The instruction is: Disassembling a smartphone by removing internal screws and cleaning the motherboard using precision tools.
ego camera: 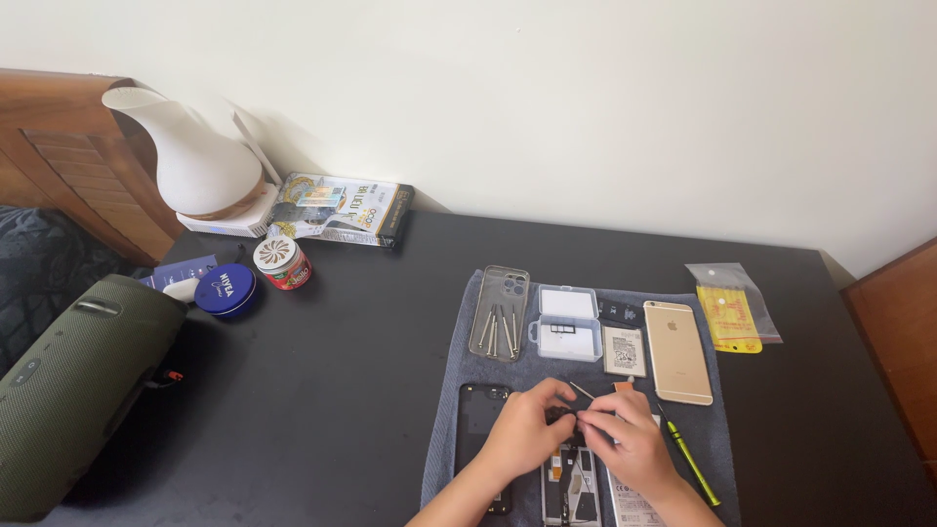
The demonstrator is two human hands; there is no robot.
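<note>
Both hands pinched together over the opened phone (571, 488) at the near edge of the grey cloth mat (444, 429) — left hand (522, 434) and right hand (630, 444) meeting fingertip to fingertip on a small dark part (564, 415), too tiny to say what exactly. Grip on both sides narrow, closed down on that part, with a thin light-coloured tool (582, 389) poking out from between the fingers (can't tell which hand actually holds it). Looks like held low and close to the phone so nothing small drops far. Phone itself lying flat, back off, insides showing: dark and silvery bits, and a pale battery-like slab (630, 507) along the right side. Black panel (478, 415) just to the left, partly under the left wrist. Rest laid out in a neat row further back on the mat, probably to keep parts from rolling off the black table (322, 390) — clear phone case (500, 312) used as a tray for a few screwdrivers (498, 330), small clear plastic box (568, 322), a flat battery-like piece (623, 351), a gold phone (676, 351) face down. Green-handled screwdriver (693, 464) just beside the right hand, within easy reach. Off the mat: yellow packet in a clear bag (732, 314) to the right, round blue tin (224, 290), small red jar (283, 262), white humidifier-like thing (190, 161) and olive speaker (78, 390) well apart on the left.
</note>
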